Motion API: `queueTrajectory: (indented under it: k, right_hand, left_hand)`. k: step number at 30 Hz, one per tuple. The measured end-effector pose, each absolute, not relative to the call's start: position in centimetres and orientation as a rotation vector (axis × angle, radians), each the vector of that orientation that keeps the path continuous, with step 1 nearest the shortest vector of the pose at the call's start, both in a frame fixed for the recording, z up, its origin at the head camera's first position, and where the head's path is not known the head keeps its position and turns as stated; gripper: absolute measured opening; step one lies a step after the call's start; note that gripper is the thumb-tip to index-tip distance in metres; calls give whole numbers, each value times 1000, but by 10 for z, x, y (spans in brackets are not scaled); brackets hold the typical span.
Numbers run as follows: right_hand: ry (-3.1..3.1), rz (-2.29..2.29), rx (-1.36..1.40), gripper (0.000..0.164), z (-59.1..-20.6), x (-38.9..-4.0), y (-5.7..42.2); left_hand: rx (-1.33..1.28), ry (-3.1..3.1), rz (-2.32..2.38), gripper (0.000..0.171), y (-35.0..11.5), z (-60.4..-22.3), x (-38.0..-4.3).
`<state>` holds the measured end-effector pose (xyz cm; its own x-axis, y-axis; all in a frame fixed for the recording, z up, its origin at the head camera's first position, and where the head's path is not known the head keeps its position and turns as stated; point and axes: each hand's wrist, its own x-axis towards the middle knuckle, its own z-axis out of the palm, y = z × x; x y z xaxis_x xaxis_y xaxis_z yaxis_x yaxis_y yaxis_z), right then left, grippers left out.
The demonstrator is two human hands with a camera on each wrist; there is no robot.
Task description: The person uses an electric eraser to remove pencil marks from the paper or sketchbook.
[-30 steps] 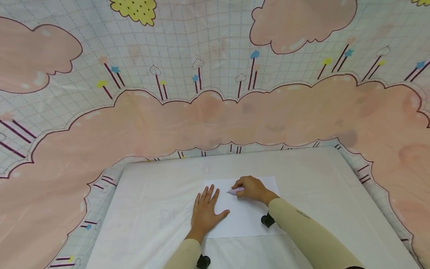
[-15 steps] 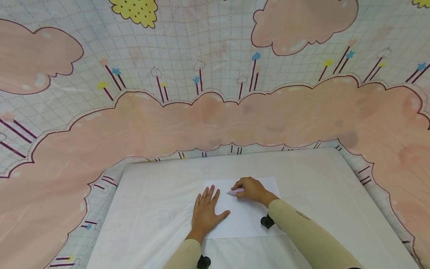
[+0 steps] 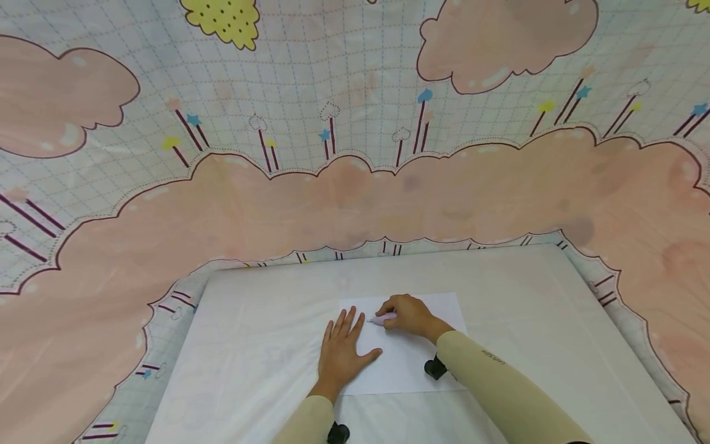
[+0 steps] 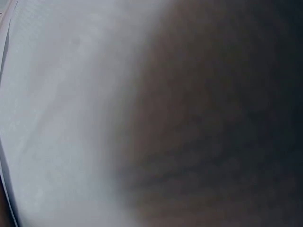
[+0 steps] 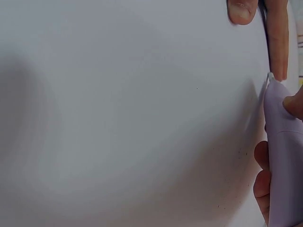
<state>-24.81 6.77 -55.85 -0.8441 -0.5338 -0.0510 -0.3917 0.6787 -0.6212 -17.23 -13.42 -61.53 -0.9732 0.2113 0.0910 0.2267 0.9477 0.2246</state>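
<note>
A sheet of white paper lies on the white-covered table. My left hand rests with fingers spread and straight on its left side. In my right hand is a thick lilac pen-shaped tool, gripped between thumb and fingers over the paper's upper part. Its narrow pale tip points left, close to my left fingers. Seen from the right wrist, my right thumb presses the side of the lilac body. Whether the tip touches the paper is unclear. The left wrist view is mostly blurred and dark.
The white table extends around the paper on every side. Behind it hangs a cloud-patterned cloth. Black wrist cameras sit under both sleeves. Several tiny dark specks dot the paper in the right wrist view.
My right hand has moved slightly left with the lilac tool, bringing its tip nearer my left fingers. My left hand stays in place on the paper.
</note>
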Motion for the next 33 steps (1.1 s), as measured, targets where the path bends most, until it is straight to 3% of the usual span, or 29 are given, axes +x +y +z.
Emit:
queueTrajectory:
  k: [18,33]
  right_hand:
    - [2707,-909,-594,21,-556,-245,96]
    - [2688,-912,-679,21,-559,-242,82]
  left_hand:
    - [-330,-3082,-363,93,-135,-615,-170]
    - [-345,-3007,-385,91,-133,-615,-165]
